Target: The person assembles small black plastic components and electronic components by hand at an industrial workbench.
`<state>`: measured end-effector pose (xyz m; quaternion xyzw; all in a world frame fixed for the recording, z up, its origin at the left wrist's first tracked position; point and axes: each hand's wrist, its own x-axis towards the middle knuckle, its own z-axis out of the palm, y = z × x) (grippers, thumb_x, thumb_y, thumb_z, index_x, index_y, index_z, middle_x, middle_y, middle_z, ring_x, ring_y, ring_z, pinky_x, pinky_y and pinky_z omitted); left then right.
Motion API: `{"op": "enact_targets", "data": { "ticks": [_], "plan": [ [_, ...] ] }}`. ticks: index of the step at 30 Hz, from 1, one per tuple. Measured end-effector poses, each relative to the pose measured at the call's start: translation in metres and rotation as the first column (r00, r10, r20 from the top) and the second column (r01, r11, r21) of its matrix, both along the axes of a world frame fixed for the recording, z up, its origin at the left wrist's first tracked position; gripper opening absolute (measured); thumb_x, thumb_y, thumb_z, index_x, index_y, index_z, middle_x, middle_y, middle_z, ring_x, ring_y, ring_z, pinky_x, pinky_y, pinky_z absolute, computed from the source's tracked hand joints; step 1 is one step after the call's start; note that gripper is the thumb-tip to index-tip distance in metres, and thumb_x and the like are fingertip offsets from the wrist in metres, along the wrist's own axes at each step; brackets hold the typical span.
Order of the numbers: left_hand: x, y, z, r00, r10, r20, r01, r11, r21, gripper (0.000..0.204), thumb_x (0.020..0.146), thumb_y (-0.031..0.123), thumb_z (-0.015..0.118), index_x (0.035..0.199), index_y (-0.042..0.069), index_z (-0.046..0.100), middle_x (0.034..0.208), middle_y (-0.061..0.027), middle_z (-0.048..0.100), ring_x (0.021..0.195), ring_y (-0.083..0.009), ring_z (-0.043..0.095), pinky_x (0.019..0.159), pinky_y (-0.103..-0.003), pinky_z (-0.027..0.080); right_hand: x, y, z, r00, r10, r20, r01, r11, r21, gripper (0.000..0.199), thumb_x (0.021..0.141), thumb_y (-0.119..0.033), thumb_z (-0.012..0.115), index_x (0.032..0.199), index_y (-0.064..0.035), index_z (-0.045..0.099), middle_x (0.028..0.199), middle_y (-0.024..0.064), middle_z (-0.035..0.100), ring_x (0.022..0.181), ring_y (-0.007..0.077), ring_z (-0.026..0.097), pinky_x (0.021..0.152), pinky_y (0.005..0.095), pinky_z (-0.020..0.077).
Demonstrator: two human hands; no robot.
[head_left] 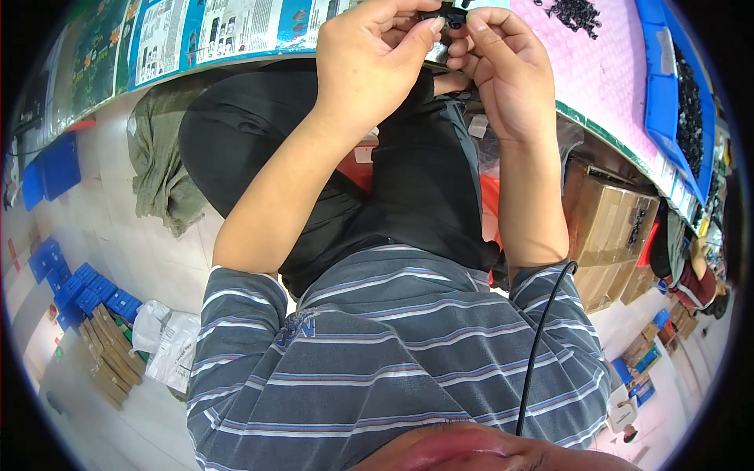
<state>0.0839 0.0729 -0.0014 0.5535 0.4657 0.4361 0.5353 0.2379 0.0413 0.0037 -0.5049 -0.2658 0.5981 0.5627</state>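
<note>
My left hand (375,56) and my right hand (506,64) meet at the top of the view, fingertips pinched together on a small black part (449,17) that is mostly hidden between them. Both hands hover at the near edge of the workbench (605,129), over a pink mat (597,63). A heap of small black parts (576,12) lies on the mat just right of my right hand.
A blue tray (682,110) of black parts sits at the bench's right end. Printed sheets (204,31) cover the bench on the left. Cardboard boxes (609,228) stand under the bench. Blue bins (86,290), cardboard and a plastic bag (166,341) lie on the floor at left.
</note>
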Motion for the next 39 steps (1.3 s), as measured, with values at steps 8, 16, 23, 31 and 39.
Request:
{"op": "enact_targets", "data": {
  "ticks": [8, 16, 23, 31, 39],
  "plan": [
    [0.008, -0.007, 0.004, 0.997, 0.075, 0.0, -0.075, 0.99, 0.122, 0.016, 0.095, 0.001, 0.073, 0.109, -0.007, 0.072, 0.089, -0.0069, 0.074, 0.075, -0.0065, 0.066, 0.064, -0.022, 0.053, 0.014, 0.032, -0.067, 0.88, 0.382, -0.281, -0.024, 0.627, 0.778, 0.012, 0.104, -0.014, 0.063, 0.105, -0.0025, 0.061, 0.085, 0.0022, 0.064, 0.075, 0.011, 0.064, 0.072, 0.0251, 0.0557],
    [0.009, -0.009, 0.003, 0.989, 0.142, 0.042, -0.147, 0.978, 0.15, 0.016, 0.094, 0.0, 0.074, 0.108, -0.008, 0.071, 0.089, -0.0072, 0.074, 0.075, -0.0063, 0.066, 0.064, -0.021, 0.053, 0.005, 0.009, -0.007, 0.998, 0.015, 0.065, -0.026, 0.985, 0.171, 0.011, 0.104, -0.014, 0.063, 0.105, -0.0032, 0.061, 0.087, 0.0021, 0.065, 0.075, 0.0107, 0.064, 0.071, 0.0248, 0.0558],
    [0.004, -0.01, 0.001, 0.986, 0.149, 0.071, -0.16, 0.969, 0.186, 0.017, 0.094, 0.0, 0.074, 0.109, -0.008, 0.071, 0.091, -0.0059, 0.073, 0.077, -0.0061, 0.066, 0.066, -0.021, 0.053, 0.001, 0.009, -0.006, 0.998, 0.01, 0.055, -0.019, 0.985, 0.171, 0.012, 0.104, -0.016, 0.063, 0.106, -0.004, 0.062, 0.088, 0.002, 0.065, 0.076, 0.0103, 0.064, 0.071, 0.0243, 0.0556],
    [0.004, -0.009, -0.006, 0.976, 0.151, 0.159, -0.179, 0.967, 0.18, 0.018, 0.095, -0.002, 0.073, 0.111, -0.008, 0.071, 0.093, -0.0067, 0.073, 0.078, -0.0064, 0.066, 0.067, -0.02, 0.053, 0.0, 0.014, -0.017, 0.978, 0.154, -0.142, -0.07, 0.88, 0.469, 0.012, 0.104, -0.017, 0.064, 0.107, -0.0046, 0.062, 0.087, 0.0014, 0.066, 0.076, 0.01, 0.065, 0.071, 0.0243, 0.0558],
    [0.007, -0.009, 0.0, 0.981, 0.124, 0.15, -0.146, 0.979, 0.142, 0.018, 0.095, -0.002, 0.072, 0.112, -0.008, 0.07, 0.093, -0.0063, 0.073, 0.079, -0.0067, 0.065, 0.068, -0.02, 0.052, 0.004, 0.015, -0.019, 0.983, 0.173, -0.067, -0.091, 0.763, 0.64, 0.013, 0.105, -0.017, 0.063, 0.107, -0.0043, 0.062, 0.086, 0.0023, 0.067, 0.075, 0.0103, 0.066, 0.07, 0.0248, 0.0568]
  ]
}}
